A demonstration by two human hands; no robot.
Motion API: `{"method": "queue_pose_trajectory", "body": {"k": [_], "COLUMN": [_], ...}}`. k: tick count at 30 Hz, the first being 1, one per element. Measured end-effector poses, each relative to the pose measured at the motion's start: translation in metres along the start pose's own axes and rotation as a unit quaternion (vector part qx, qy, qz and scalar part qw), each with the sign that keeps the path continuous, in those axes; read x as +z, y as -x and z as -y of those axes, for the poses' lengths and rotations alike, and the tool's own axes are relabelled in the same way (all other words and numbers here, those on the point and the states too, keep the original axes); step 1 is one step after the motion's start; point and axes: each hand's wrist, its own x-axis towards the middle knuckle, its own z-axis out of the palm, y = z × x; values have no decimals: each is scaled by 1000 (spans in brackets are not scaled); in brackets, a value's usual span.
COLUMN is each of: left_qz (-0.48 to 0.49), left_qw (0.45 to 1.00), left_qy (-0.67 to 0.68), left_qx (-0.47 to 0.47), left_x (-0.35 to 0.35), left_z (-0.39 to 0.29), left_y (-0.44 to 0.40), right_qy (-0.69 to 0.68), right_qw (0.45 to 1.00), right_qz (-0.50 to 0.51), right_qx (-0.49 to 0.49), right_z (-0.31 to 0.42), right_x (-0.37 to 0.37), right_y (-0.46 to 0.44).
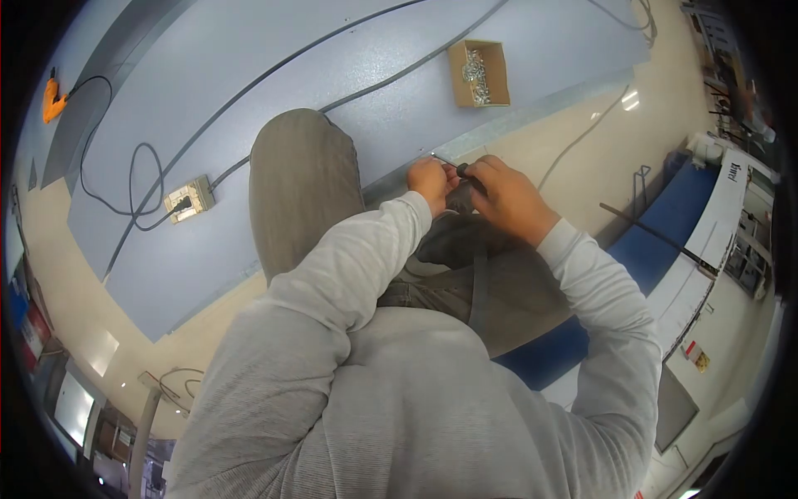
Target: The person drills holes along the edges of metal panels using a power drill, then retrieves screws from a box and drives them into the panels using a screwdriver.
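My right hand (509, 198) is closed around the dark handle of a screwdriver (464, 170). Its thin shaft slants up and left toward the edge of a large grey-blue panel (391, 125). Close beside the shaft is my left hand (429, 181), fingers curled together at the panel's edge. Whatever those fingers pinch is too small and hidden to make out. Both hands are beyond my lap, between my bent knees.
An open cardboard box (495, 73) of small metal fasteners sits on the panel. Dark cables (382, 81) cross it to a socket box (189, 200). An orange power tool (55, 101) lies at far left. A blue-sided bench (665, 216) stands at right.
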Motion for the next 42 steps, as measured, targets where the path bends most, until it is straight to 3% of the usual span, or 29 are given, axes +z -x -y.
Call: {"method": "queue_pose_trajectory", "body": {"k": [25, 34, 36, 39, 42], "left_qz": [-25, 7, -1, 0, 38], "left_qw": [998, 999, 998, 998, 996], "left_qy": [-26, -9, -41, 28, 60], "left_qx": [47, 48, 40, -64, -57], "left_x": [-5, -9, 4, -1, -4], "left_z": [-5, 8, -5, -19, -21], "left_y": [-11, -4, 19, 27, 18], "right_qy": [39, 51, 40, 38, 65], "right_qw": [994, 996, 996, 991, 982], "right_qz": [99, 79, 56, 24, 25], "right_qx": [-4, 6, 52, 129, 174], "right_z": [-1, 4, 9, 12, 18], "right_x": [5, 15, 13, 14, 18], "right_y": [-24, -42, -52, -61, -66]}}
